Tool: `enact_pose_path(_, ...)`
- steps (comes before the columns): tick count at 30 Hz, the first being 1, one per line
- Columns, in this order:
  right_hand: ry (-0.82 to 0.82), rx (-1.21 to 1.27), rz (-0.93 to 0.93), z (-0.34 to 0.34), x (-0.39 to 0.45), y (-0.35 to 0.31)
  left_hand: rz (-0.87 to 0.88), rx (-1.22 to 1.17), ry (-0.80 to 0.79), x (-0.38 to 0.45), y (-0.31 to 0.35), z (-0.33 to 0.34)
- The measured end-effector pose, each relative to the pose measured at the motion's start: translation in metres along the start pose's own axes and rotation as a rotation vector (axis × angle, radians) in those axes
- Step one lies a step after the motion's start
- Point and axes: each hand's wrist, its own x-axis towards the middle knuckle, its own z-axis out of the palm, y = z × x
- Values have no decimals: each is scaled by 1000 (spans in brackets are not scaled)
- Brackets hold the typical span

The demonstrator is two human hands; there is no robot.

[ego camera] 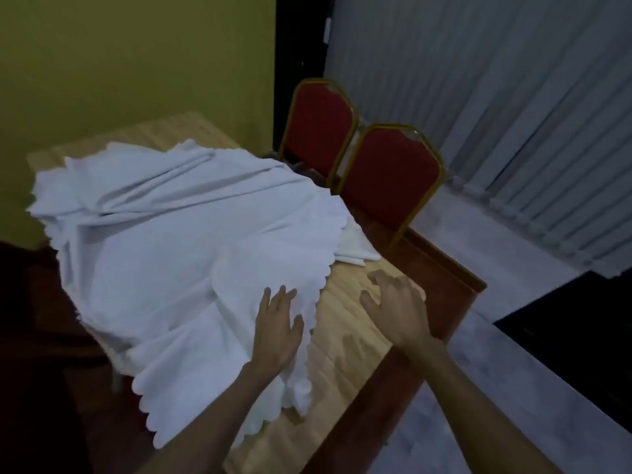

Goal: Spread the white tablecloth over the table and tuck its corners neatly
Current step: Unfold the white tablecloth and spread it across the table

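A white tablecloth [164, 241] with a scalloped edge lies bunched and creased over the left part of a light wooden table [345, 302]. Its near edge hangs over the table's front left side. My left hand [278, 328] rests flat on the cloth close to its scalloped right edge, fingers spread. My right hand [396, 307] hovers just above the bare tabletop to the right of the cloth, fingers apart and slightly curled, holding nothing. A folded white piece [355, 249] pokes out from under the cloth's right side.
Two red chairs with gold frames [318, 131] [393, 179] stand against the table's far right side. A grey curtain [513, 114] hangs behind them. A yellow-green wall [119, 63] is at the back left. Grey floor [513, 388] lies to the right.
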Motion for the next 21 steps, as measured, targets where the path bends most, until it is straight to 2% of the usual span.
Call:
enact_pose_path(3, -7, -9, -38, 19, 49, 3, -60, 174, -1, 39, -12, 11)
enact_pose_path(4, -40, 37, -132, 27, 65, -1, -83, 227, -12, 49, -15, 12)
enact_pose_path(6, -362, 185, -474, 47, 98, -15, -159, 349, -30, 69, -26, 17)
enact_pose_path(7, -409, 224, -640, 67, 114, -17, -226, 383, -48, 76, -33, 18)
enact_pose_path(8, -346, 159, -626, 77, 128, -17, -302, 388, -81, 82, -37, 19)
enact_pose_path(10, -199, -87, -458, 98, 151, -10, -422, 423, -135, 92, -48, 26)
enact_pose_path(11, -183, -117, -468, 111, 166, -8, -441, 485, -156, 96, -50, 30)
enact_pose_path(14, -279, 31, -583, 136, 201, -16, -358, 648, -166, 102, -49, 37)
enact_pose_path(18, -351, 55, -670, 150, 252, -21, -261, 427, 43, 92, -28, 38)
enact_pose_path(21, -462, -1, -741, 147, 284, -13, -337, 228, 221, 72, 4, 37)
